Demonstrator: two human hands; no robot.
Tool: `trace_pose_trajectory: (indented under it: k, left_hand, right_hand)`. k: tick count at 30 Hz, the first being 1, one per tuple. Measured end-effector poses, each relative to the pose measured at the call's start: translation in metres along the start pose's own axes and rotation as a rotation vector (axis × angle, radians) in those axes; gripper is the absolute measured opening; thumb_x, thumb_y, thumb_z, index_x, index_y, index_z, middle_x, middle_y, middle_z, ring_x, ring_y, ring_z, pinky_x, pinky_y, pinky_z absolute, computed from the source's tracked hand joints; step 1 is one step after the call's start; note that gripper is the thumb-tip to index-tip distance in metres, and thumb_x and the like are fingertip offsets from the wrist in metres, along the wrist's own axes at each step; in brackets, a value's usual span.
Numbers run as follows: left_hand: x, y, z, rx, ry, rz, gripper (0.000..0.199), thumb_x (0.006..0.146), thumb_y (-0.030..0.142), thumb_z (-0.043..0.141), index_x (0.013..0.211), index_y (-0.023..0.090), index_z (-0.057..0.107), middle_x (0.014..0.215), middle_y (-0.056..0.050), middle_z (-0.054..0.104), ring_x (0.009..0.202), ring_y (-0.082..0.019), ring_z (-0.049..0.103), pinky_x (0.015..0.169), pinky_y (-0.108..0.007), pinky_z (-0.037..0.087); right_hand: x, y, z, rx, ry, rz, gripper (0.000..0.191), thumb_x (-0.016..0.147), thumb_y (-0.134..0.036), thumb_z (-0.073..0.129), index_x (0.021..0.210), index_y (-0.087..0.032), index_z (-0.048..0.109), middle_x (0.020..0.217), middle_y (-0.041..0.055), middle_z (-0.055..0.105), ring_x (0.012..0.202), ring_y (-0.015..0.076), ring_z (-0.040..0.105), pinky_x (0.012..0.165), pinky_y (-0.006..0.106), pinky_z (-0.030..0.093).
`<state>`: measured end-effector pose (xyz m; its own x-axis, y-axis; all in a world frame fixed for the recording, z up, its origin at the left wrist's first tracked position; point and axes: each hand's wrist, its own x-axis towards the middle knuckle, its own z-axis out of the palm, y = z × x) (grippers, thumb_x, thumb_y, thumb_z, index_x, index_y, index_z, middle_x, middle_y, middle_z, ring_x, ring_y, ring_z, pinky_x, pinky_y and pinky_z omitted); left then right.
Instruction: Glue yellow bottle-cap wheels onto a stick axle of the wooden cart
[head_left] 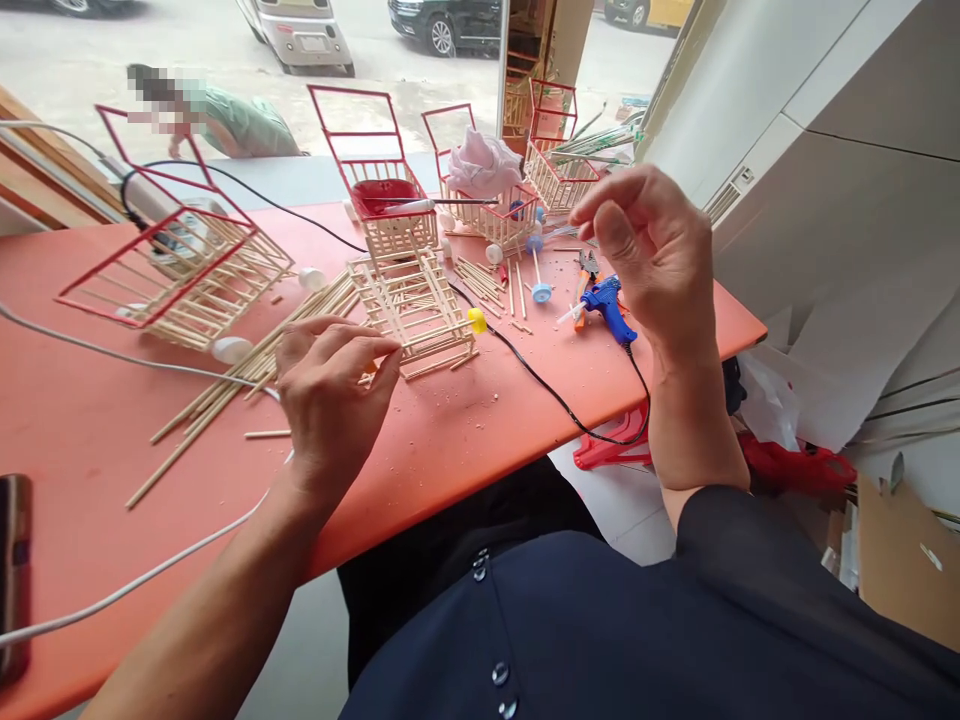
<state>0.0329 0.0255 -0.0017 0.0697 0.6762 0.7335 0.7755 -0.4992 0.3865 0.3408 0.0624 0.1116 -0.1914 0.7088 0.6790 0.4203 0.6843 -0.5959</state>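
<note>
A small cart frame of pale wooden sticks [420,300] lies on the table with a yellow wheel [477,320] at its right side. My left hand [330,385] is closed at its near left corner, thumb and forefinger pinched on the frame. A bit of yellow shows behind those fingers. My right hand [652,250] is raised above the table's right side, its fingers curled and closed; anything between them is too small or hidden to make out. Below it lie a blue glue gun [611,308] and orange-handled pliers [581,290]. A light blue wheel [541,292] sits on a stick axle nearby.
Finished-looking stick carts with red handles [202,270] stand left and along the back. A red bowl [386,197] and pink cloth [484,162] rest on carts. Loose sticks [217,405], a black cord [540,385], a white cable [150,580] and a phone [13,570] lie about. A person [240,120] is outside.
</note>
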Motion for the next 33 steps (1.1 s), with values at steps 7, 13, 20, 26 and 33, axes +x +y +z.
trace_pose_trajectory:
  k: [7, 13, 20, 26, 33]
  left_hand:
    - [0.0, 0.002, -0.001, 0.002, -0.03, -0.023, 0.013, 0.099, 0.031, 0.07, 0.087, 0.03, 0.075, 0.096, -0.004, 0.08, 0.109, -0.031, 0.069, 0.102, -0.056, 0.053]
    - [0.0, 0.003, 0.001, 0.01, -0.002, -0.012, 0.01, 0.097, 0.026, 0.072, 0.089, 0.031, 0.076, 0.096, -0.006, 0.079, 0.106, -0.032, 0.067, 0.102, -0.056, 0.051]
    - [-0.001, 0.001, 0.003, 0.021, 0.021, 0.0, 0.01, 0.097, 0.026, 0.073, 0.088, 0.032, 0.076, 0.095, -0.005, 0.079, 0.106, -0.032, 0.067, 0.099, -0.054, 0.052]
    - [-0.001, 0.0, 0.003, 0.027, 0.02, 0.021, 0.01, 0.097, 0.026, 0.072, 0.089, 0.032, 0.074, 0.094, -0.005, 0.078, 0.105, -0.032, 0.067, 0.099, -0.054, 0.051]
    - [-0.001, 0.001, 0.002, 0.003, 0.005, -0.031, 0.011, 0.098, 0.027, 0.07, 0.089, 0.031, 0.074, 0.096, -0.006, 0.078, 0.108, -0.031, 0.067, 0.101, -0.055, 0.051]
  right_hand:
    - [-0.048, 0.064, -0.045, -0.813, -0.146, 0.531, 0.018, 0.095, -0.031, 0.066, 0.107, -0.02, 0.074, 0.114, 0.0136, 0.078, 0.1, 0.0277, 0.071, 0.099, 0.044, 0.055]
    - [-0.064, 0.073, -0.036, -0.97, -0.281, 0.659, 0.038, 0.096, -0.045, 0.067, 0.121, -0.017, 0.071, 0.129, 0.021, 0.072, 0.123, 0.0405, 0.065, 0.103, 0.052, 0.053]
    - [-0.058, 0.066, -0.019, -1.038, -0.29, 0.757, 0.043, 0.099, -0.037, 0.068, 0.134, -0.014, 0.062, 0.143, 0.0264, 0.063, 0.13, 0.0431, 0.065, 0.102, 0.053, 0.056]
    - [-0.063, 0.069, -0.015, -1.065, -0.26, 0.771, 0.053, 0.096, -0.033, 0.072, 0.141, -0.01, 0.057, 0.144, 0.0295, 0.062, 0.135, 0.0452, 0.064, 0.107, 0.056, 0.055]
    - [-0.061, 0.079, -0.012, -1.07, -0.253, 0.77, 0.048, 0.093, -0.025, 0.068, 0.136, -0.007, 0.059, 0.141, 0.0328, 0.064, 0.135, 0.0474, 0.063, 0.108, 0.059, 0.055]
